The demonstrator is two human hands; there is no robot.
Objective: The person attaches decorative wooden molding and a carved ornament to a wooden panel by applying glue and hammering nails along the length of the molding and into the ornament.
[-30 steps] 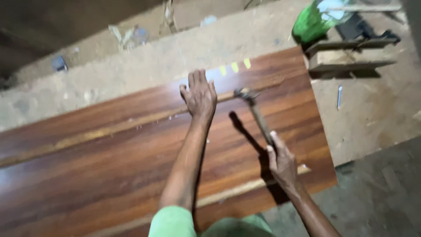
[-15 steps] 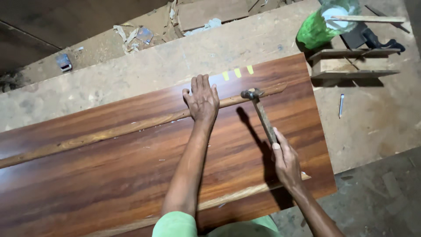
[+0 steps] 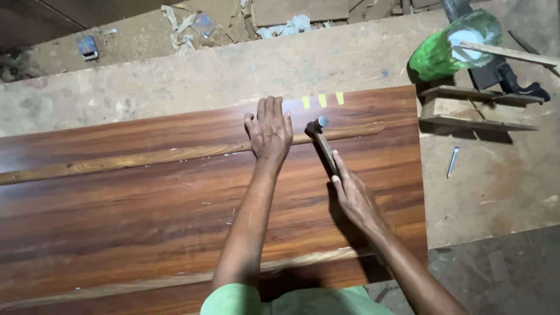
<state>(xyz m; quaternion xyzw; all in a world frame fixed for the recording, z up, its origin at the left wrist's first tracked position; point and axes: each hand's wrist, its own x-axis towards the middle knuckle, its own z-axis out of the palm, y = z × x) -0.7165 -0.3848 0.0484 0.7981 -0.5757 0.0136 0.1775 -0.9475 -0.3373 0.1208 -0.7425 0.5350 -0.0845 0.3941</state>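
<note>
The left hand [image 3: 269,131], fingers together, hides part of the strip [image 3: 175,154]; the right hand [image 3: 353,195] grips the hammer [image 3: 322,140], now lowered onto it.

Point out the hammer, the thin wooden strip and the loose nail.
hammer [image 3: 324,146]: head view, on the wooden handle just below the metal head.
thin wooden strip [image 3: 146,157]: head view, on its bare length left of the left hand.
loose nail [image 3: 452,161]: head view, mid-shaft, on the workbench right of the panel.
</note>
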